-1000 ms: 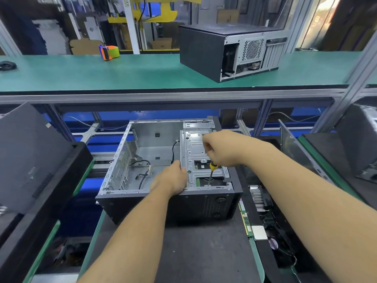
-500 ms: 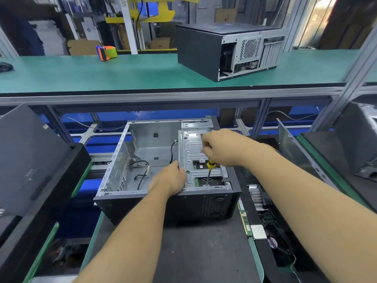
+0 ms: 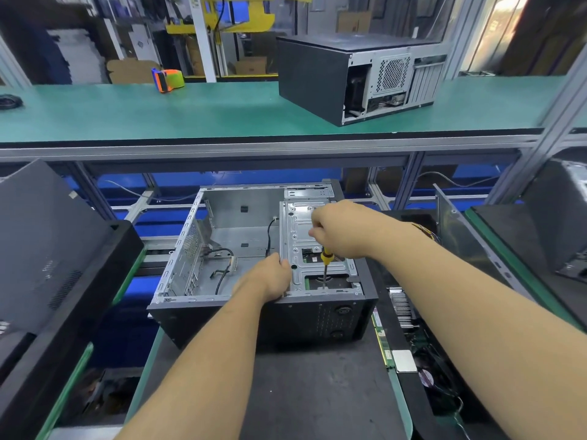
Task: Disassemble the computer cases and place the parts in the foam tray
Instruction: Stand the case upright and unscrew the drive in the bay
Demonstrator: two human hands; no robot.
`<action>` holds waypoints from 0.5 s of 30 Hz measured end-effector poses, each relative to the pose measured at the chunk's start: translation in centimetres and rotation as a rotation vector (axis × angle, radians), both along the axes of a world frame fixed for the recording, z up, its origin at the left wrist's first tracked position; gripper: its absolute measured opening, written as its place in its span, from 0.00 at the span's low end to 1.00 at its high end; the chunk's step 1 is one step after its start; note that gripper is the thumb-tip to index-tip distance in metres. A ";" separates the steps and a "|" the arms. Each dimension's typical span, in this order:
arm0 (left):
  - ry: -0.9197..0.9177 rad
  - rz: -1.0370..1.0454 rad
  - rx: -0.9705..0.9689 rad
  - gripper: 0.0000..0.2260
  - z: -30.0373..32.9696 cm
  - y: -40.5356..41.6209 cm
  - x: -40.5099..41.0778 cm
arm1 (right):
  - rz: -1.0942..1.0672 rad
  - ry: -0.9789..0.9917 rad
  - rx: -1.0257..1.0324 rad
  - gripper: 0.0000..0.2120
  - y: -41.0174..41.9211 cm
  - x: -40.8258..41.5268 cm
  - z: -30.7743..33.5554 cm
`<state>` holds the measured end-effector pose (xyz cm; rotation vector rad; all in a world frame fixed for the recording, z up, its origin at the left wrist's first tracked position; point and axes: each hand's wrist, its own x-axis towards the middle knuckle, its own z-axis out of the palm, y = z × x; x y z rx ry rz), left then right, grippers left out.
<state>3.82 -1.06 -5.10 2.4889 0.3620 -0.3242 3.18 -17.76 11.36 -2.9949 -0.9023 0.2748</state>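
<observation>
An open computer case [image 3: 241, 315] lies on its side on the dark mat in front of me, its grey metal inside bare except for loose cables [image 3: 222, 271]. A metal drive cage [image 3: 314, 236] fills its right half. My right hand [image 3: 340, 230] grips a yellow-handled screwdriver [image 3: 326, 265], tip down at the cage's near edge. My left hand [image 3: 270, 277] grips the cage's left edge near the front rim. A second, closed case [image 3: 317, 77] stands on the green upper shelf.
A black foam tray [image 3: 422, 369] to my right holds a circuit board, a heatsink and a fan. Black case panels [image 3: 41, 249] lean at my left and more case parts at the far right [image 3: 552, 223]. A tape dispenser [image 3: 168, 79] sits on the shelf.
The view shifted slightly. Both hands stay in the same place on the drive cage, with the screwdriver still upright at the cage's front.
</observation>
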 end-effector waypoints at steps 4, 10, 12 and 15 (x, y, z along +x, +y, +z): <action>-0.068 0.027 -0.019 0.11 0.1 -0.1 -0.3 | 0.009 0.117 0.124 0.04 -0.3 -0.2 0.5; -0.102 0.035 0.079 0.10 0.1 -0.2 -0.7 | -0.086 0.107 0.069 0.05 -0.5 -0.2 0.5; -0.102 0.029 0.082 0.11 0.3 -0.2 -0.7 | -0.121 0.033 0.033 0.16 -0.5 -0.1 0.4; -0.100 0.024 0.099 0.11 0.2 -0.2 -0.6 | -0.028 0.002 0.007 0.12 -0.4 -0.3 0.5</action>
